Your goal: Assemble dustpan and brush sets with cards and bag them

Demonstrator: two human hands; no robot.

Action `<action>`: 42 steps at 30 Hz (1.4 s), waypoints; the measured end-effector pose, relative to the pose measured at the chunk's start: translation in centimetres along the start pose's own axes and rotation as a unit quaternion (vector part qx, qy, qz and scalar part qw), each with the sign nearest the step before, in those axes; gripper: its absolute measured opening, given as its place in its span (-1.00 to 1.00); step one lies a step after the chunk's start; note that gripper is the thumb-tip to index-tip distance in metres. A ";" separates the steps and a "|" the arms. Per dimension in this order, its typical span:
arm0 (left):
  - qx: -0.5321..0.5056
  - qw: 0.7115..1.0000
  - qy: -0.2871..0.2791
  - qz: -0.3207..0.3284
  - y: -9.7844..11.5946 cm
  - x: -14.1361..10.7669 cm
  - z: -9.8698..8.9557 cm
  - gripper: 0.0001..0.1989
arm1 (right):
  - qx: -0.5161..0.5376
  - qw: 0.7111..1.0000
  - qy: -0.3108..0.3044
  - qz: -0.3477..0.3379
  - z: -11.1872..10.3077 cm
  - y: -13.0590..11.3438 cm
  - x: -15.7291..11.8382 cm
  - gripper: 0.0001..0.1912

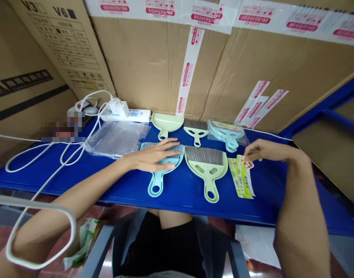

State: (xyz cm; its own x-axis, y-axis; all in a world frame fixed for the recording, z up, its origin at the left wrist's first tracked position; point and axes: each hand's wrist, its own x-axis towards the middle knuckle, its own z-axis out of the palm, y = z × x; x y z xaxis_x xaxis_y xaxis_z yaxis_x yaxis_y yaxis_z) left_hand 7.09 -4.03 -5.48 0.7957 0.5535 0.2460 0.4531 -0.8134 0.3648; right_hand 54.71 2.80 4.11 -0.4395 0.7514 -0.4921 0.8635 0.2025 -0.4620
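My left hand point(155, 155) lies with its fingers spread over the blue dustpan and brush set point(157, 180), whose handle points toward me. My right hand point(253, 150) has its fingers curled at the top of the yellow-green printed cards point(243, 179); whether it pinches one is hard to make out. Between my hands is a green dustpan with a grey-bristled brush point(207, 164) lying in it. Behind them lie a green dustpan point(167, 122), a green brush point(196, 131) and a blue set in clear plastic point(226, 133).
A stack of clear plastic bags point(117, 139) lies at the left of the blue table point(182, 199). Behind it are a white power strip point(140, 115) and looping white cables. Cardboard boxes point(153, 65) wall the back and left.
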 end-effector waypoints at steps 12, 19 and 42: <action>-0.002 0.996 0.088 -0.018 0.8 0.9 -0.8 -0.51 | 0.359 0.882 0.248 -0.176 1.9 -4.2 -1.0 -0.20; 0.022 0.996 0.088 -0.012 0.8 0.7 -1.0 -0.52 | 0.131 0.980 0.091 -0.121 4.6 -7.5 3.0 -0.39; 0.050 0.993 0.110 0.011 1.4 0.7 -1.2 -0.51 | -0.251 0.910 0.248 -0.220 8.9 -9.7 4.8 -0.49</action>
State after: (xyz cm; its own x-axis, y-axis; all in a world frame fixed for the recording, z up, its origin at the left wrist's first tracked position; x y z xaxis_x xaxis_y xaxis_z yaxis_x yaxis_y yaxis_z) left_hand 7.75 -4.57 -3.72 0.7031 0.5526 0.4475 0.4830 -0.8330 0.2698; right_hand 42.00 -1.15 -0.36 -0.7109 0.6947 0.1099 0.6905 0.7191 -0.0782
